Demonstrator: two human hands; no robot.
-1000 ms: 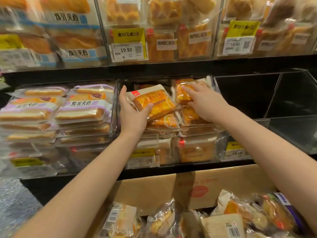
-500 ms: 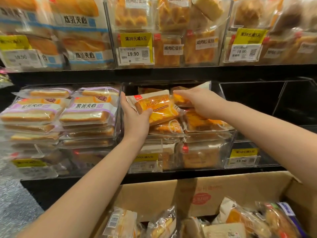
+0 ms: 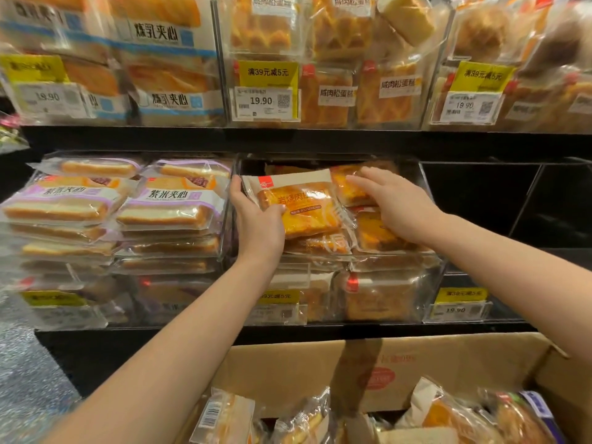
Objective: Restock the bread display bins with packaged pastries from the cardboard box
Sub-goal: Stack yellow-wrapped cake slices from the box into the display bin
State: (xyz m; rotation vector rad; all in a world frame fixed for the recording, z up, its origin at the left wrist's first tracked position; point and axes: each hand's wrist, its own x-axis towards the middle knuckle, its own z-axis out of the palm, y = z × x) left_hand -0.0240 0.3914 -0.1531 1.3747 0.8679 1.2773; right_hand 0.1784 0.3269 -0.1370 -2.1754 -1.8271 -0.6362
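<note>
The left hand (image 3: 259,224) grips an orange packaged pastry (image 3: 299,208) by its left edge, thumb on the front and fingers behind, and holds it tilted on top of the stack in the middle display bin (image 3: 431,251). The right hand (image 3: 395,205) is just beside it, to the right, with fingers straight and laid flat on a second pastry pack (image 3: 347,187) at the back of the same bin; it curls round nothing. The two hands are near each other but apart, with the held pack between them. Under both hands more packs fill the bin up to its clear front wall. Left of the left hand, touching the bin wall, stands a neighbouring bin of purple-labelled sandwich bread (image 3: 169,209). Right of the right hand is a dark bin (image 3: 512,200). Above the hands, a yellow price tag (image 3: 267,89) hangs on the upper shelf. Below the forearms, the cardboard box (image 3: 307,366) stands open with more wrapped pastries (image 3: 448,415) inside.
</note>
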